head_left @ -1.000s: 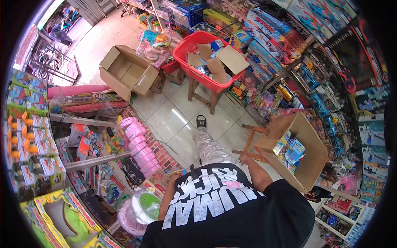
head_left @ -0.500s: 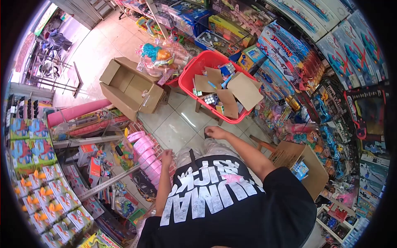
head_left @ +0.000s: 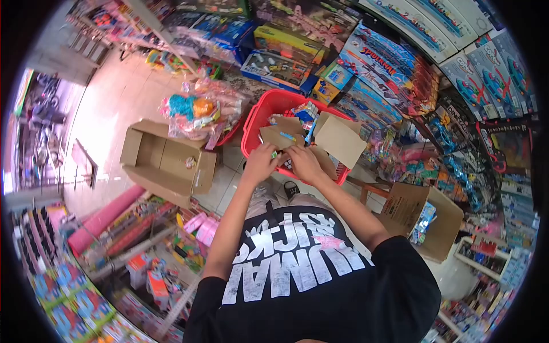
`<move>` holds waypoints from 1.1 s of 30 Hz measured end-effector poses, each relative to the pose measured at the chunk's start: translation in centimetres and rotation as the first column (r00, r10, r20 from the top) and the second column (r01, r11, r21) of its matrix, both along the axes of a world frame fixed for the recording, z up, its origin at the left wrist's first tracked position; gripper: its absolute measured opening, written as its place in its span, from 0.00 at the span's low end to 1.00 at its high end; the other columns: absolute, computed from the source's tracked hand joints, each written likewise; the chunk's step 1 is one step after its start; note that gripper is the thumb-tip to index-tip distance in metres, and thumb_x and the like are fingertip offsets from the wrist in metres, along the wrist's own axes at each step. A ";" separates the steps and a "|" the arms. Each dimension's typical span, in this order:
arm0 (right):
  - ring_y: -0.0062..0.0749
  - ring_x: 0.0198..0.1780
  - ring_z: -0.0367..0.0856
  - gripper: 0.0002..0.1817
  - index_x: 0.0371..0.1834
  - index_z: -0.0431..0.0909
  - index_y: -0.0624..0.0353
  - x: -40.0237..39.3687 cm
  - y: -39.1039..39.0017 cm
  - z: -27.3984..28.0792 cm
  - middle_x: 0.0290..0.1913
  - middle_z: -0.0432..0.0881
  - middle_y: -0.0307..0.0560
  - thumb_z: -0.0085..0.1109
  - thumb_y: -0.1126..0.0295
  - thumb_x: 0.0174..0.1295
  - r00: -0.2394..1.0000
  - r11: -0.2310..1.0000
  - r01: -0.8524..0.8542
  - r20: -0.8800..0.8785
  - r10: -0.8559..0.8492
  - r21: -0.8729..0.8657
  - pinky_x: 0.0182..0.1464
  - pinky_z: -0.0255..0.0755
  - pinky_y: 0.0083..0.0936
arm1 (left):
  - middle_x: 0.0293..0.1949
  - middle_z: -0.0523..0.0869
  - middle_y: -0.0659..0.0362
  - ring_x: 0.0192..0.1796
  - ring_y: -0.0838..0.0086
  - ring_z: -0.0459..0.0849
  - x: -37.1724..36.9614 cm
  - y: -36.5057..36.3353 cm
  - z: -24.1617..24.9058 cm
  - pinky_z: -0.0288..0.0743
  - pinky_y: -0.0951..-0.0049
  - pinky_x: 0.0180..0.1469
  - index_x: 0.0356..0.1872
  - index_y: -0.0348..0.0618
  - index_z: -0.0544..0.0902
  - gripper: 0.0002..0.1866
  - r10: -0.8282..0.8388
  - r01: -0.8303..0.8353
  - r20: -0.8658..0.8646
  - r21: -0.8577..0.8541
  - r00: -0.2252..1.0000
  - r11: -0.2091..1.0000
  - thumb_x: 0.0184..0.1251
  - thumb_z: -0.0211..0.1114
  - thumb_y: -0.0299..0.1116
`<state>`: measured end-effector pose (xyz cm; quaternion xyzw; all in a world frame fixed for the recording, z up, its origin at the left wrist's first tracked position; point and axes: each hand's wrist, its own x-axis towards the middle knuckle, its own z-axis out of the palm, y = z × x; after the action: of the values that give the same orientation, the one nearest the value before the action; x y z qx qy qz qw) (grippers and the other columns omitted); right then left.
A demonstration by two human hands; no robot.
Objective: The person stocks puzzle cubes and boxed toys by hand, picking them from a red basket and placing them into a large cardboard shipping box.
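Both my hands are at the near edge of a red basket (head_left: 250, 129) that holds cardboard pieces and small boxed toys. My left hand (head_left: 262, 162) has its fingers closed near a small green-and-white item; whether it grips it is unclear. Beside it my right hand (head_left: 304, 162) reaches in over the basket's contents, its fingertips hidden against a cardboard flap. A brown cardboard piece (head_left: 281, 135) lies just beyond my hands. Another flap (head_left: 340, 140) sticks up at the right, and colourful cubes (head_left: 306, 112) show behind.
An open cardboard box (head_left: 166, 157) stands on the floor at the left, with plastic-wrapped dolls (head_left: 200, 108) beyond it. Another carton (head_left: 403, 208) sits at the right, near a wooden stool leg. Boxed toys line the right and back.
Both hands have moved forward from beside my legs to the basket's contents. The view has shifted, and the basket is now closer to my body.
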<state>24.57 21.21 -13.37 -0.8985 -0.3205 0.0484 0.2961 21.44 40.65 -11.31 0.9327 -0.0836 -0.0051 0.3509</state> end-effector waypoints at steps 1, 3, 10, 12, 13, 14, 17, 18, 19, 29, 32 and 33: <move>0.47 0.57 0.78 0.24 0.55 0.76 0.61 0.1 0.1 -0.9 0.54 0.80 0.50 0.58 0.79 0.51 0.997 0.994 0.013 -0.072 -0.021 -0.111 0.59 0.72 0.40 | 0.50 0.82 0.47 0.55 0.52 0.79 1.3 0.2 -1.2 0.73 0.56 0.56 0.49 0.38 0.80 0.17 -0.103 0.108 -0.211 0.012 0.972 0.994 0.66 0.61 0.39; 0.46 0.59 0.77 0.27 0.58 0.76 0.61 0.0 0.6 -2.9 0.57 0.80 0.51 0.60 0.78 0.49 0.990 0.975 0.064 -0.110 -0.089 -0.214 0.64 0.70 0.39 | 0.51 0.81 0.48 0.57 0.53 0.79 2.8 0.8 -3.7 0.73 0.56 0.57 0.51 0.39 0.80 0.19 -0.188 0.210 -0.318 0.036 0.929 0.977 0.66 0.60 0.42; 0.50 0.51 0.82 0.16 0.46 0.84 0.59 1.5 3.5 -2.3 0.50 0.84 0.53 0.61 0.77 0.51 0.930 0.864 0.112 -0.254 -0.265 -0.491 0.56 0.76 0.42 | 0.56 0.78 0.46 0.61 0.53 0.76 6.2 3.5 -5.6 0.70 0.60 0.64 0.56 0.38 0.77 0.22 -0.438 0.416 -0.392 -0.144 0.809 0.898 0.69 0.58 0.44; 0.53 0.46 0.84 0.13 0.43 0.85 0.58 2.0 4.4 -1.0 0.42 0.85 0.55 0.59 0.77 0.54 0.892 0.886 0.271 -0.249 -0.378 -0.376 0.52 0.77 0.43 | 0.56 0.77 0.45 0.62 0.53 0.75 7.1 4.2 -3.7 0.68 0.60 0.64 0.56 0.37 0.77 0.21 -0.455 0.407 -0.368 -0.203 0.811 0.890 0.69 0.58 0.42; 0.53 0.46 0.84 0.13 0.43 0.85 0.58 2.4 4.5 -1.4 0.42 0.85 0.55 0.59 0.77 0.54 0.885 0.880 0.283 -0.249 -0.393 -0.381 0.52 0.77 0.43 | 0.55 0.77 0.46 0.61 0.52 0.75 7.6 4.8 -3.3 0.68 0.60 0.64 0.55 0.36 0.77 0.20 -0.404 0.340 -0.199 -0.291 0.893 0.894 0.69 0.60 0.40; 0.52 0.46 0.84 0.12 0.42 0.85 0.58 2.8 4.5 -1.9 0.41 0.85 0.57 0.59 0.76 0.55 0.860 0.894 0.382 -0.265 -0.437 -0.234 0.50 0.77 0.44 | 0.53 0.76 0.46 0.60 0.51 0.74 8.1 5.4 -2.8 0.67 0.60 0.64 0.54 0.36 0.77 0.19 -0.319 0.281 -0.036 -0.386 0.947 0.879 0.69 0.61 0.38; 0.52 0.41 0.84 0.10 0.41 0.84 0.62 3.6 4.9 -0.1 0.37 0.84 0.60 0.60 0.73 0.58 0.857 0.873 0.485 -0.225 -0.463 0.050 0.43 0.77 0.43 | 0.53 0.74 0.46 0.60 0.50 0.74 9.7 7.1 -0.3 0.66 0.59 0.65 0.53 0.35 0.76 0.18 -0.195 0.194 0.040 -0.409 0.980 0.892 0.68 0.63 0.36; 0.50 0.37 0.85 0.09 0.41 0.83 0.63 3.8 5.2 1.3 0.35 0.84 0.58 0.60 0.72 0.60 0.771 0.781 0.614 -0.295 -0.564 0.110 0.40 0.77 0.41 | 0.53 0.74 0.47 0.59 0.55 0.75 10.4 7.6 0.0 0.66 0.61 0.64 0.54 0.35 0.76 0.19 -0.169 0.183 0.070 -0.388 0.983 0.903 0.70 0.62 0.38; 0.47 0.34 0.85 0.09 0.41 0.83 0.65 4.1 5.4 2.0 0.34 0.84 0.57 0.61 0.70 0.62 0.671 0.667 0.728 -0.368 -0.644 0.160 0.38 0.77 0.40 | 0.53 0.74 0.47 0.59 0.55 0.75 10.9 7.9 -0.2 0.66 0.61 0.64 0.54 0.35 0.76 0.19 -0.179 0.193 0.071 -0.390 0.981 0.901 0.70 0.62 0.38; 0.21 0.35 0.81 0.13 0.49 0.80 0.65 4.1 8.0 4.1 0.38 0.85 0.42 0.59 0.67 0.69 0.516 0.364 0.836 -0.814 -0.267 0.410 0.37 0.74 0.20 | 0.51 0.84 0.56 0.51 0.75 0.82 13.1 9.5 1.3 0.76 0.73 0.54 0.58 0.35 0.77 0.25 -0.501 -0.243 -0.554 -0.795 0.665 0.557 0.65 0.70 0.39; 0.35 0.38 0.82 0.15 0.52 0.80 0.61 5.7 7.0 6.3 0.41 0.84 0.50 0.62 0.68 0.63 0.623 0.595 0.772 -0.447 -0.642 0.222 0.41 0.75 0.29 | 0.47 0.86 0.56 0.47 0.77 0.84 13.0 9.3 2.5 0.78 0.73 0.51 0.55 0.35 0.78 0.23 -0.432 -0.266 -0.565 -0.773 0.703 0.576 0.65 0.71 0.38; 0.35 0.38 0.82 0.15 0.52 0.80 0.61 6.4 6.7 5.9 0.41 0.84 0.50 0.62 0.68 0.63 0.623 0.594 0.772 -0.449 -0.640 0.224 0.41 0.75 0.29 | 0.47 0.86 0.56 0.47 0.77 0.84 12.9 9.3 2.7 0.77 0.73 0.52 0.55 0.35 0.78 0.23 -0.387 -0.275 -0.584 -0.741 0.713 0.612 0.65 0.71 0.38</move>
<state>30.98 27.91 -7.51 -0.8499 0.1185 0.0048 0.5134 34.35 49.96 -8.65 0.6011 0.0298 -0.3311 0.7267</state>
